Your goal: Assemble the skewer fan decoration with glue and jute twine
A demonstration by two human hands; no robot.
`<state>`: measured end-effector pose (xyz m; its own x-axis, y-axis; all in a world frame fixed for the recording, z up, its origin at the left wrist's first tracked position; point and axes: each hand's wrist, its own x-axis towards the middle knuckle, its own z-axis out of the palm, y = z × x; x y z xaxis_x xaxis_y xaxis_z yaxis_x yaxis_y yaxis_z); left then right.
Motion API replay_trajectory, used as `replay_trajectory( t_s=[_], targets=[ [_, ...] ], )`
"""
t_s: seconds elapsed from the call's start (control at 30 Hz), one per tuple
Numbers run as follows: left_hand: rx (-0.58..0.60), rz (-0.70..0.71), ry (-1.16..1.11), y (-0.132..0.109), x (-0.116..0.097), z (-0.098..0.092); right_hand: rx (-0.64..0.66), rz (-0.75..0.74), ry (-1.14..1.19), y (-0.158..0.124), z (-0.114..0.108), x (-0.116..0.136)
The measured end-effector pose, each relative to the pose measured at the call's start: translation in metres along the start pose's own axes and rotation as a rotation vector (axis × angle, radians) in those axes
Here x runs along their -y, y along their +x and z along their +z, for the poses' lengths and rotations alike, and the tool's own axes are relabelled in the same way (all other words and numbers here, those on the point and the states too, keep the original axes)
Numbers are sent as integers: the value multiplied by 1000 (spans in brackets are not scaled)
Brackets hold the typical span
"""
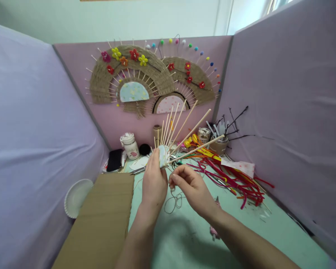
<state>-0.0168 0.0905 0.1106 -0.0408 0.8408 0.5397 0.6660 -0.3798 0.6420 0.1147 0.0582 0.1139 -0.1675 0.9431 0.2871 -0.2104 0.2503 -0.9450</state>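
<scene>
My left hand (154, 179) is closed on a small fan frame, a pale patterned half-round base (162, 155) with wooden sticks (190, 132) spreading up and to the right. Just right of the base, my right hand (189, 183) has thumb and fingers pinched together on a thin cord. Loose loops of this cord (170, 210) hang below, between the two hands. The hidden side of the base lies behind my left fingers.
Brown cardboard (103, 216) lies at left beside a white plate (76, 198). A white jar (130, 145) and a phone (114, 160) stand behind. Red pipe cleaners (235, 183) spread at right; a pink tool (214, 231) lies near my right forearm. Woven fans (100, 80) hang on the back panel.
</scene>
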Motion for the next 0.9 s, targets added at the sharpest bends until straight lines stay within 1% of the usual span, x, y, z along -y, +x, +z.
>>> replay_trajectory(
  t_s=[0.1, 0.23, 0.4, 0.73, 0.9],
  targets=[
    [11, 7, -10, 0, -1, 0, 10, 80, 49, -2, -4, 5],
    [10, 19, -14, 0, 1, 0, -80, 6, -69, 1, -9, 14],
    [13, 15, -36, 0, 0, 1, -115, -65, -158, 9, -15, 17],
    [60, 14, -107, -1, -5, 1, -148, -62, -207, 20, -16, 16],
    [94, -19, -146, -2, -5, 1, -162, -47, -201, 23, -14, 20]
  ],
)
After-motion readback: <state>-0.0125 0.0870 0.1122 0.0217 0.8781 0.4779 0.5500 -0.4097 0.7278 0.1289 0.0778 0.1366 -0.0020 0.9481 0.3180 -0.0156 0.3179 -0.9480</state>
